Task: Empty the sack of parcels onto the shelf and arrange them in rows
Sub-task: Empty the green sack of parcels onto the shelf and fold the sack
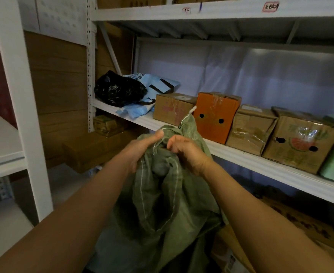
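Sack (pixel 162 203) contents hidden (perhaps parcels), bottom cut off.

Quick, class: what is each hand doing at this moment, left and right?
Left hand: gripping the bunched neck of the green sack.
Right hand: fingers curled, pinching the sack's neck from the other side.

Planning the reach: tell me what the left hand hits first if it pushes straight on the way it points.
Probably the orange box on the shelf: the left hand, gripping the sack, points up-right toward it, though depth is unclear.
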The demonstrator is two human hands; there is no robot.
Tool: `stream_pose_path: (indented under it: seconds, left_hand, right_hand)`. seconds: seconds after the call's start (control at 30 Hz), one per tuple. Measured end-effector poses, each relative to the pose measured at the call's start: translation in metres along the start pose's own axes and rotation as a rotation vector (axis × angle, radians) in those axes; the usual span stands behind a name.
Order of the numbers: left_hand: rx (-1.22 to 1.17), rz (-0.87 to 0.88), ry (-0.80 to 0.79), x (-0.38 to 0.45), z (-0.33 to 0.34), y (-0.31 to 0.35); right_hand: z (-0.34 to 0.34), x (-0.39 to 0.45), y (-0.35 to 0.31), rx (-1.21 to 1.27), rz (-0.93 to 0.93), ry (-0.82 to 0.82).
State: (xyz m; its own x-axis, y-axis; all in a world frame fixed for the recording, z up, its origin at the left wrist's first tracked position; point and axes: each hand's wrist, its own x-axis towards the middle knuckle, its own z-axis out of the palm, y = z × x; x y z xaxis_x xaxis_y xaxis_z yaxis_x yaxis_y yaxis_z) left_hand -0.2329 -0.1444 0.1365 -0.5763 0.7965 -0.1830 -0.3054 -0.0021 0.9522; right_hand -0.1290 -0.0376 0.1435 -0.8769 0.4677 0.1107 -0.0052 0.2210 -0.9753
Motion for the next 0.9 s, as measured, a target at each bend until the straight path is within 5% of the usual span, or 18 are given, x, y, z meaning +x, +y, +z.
stream_pose_path:
  seconds: [0.17, 0.3, 0.53, 0.67, 0.8, 0.9]
  left_hand:
    - [0.200, -0.010, 0.176, -0.006, 0.002, -0.005]
    - [0.235, 0.078, 0.237, -0.001, -0.005, -0.006]
    - [0.530, 0.025, -0.168, -0.017, 0.000, 0.006]
    - [0.701, 0.092, -0.193, -0.022, 0.001, 0.016]
    - [0.681, 0.152, -0.005, -0.022, -0.013, 0.019]
    - [0.660, -0.006, -0.091, -0.021, -0.029, 0.016]
  right_hand:
    - [0.000, -0.001, 0.006, 0.092, -0.043, 0.153]
    - [-0.026, -0.001, 0.012, -0.614, -0.138, 0.532]
    - [-0.030, 0.005, 0.029, -0.889, -0.156, 0.078]
    - [-0.028, 0.008, 0.027, -0.891, -0.149, -0.038]
    - [-0.037, 0.009, 0.027, -0.862, -0.079, 0.384]
    - [-0.049, 0.007, 0.025, -0.791, -0.060, 0.592]
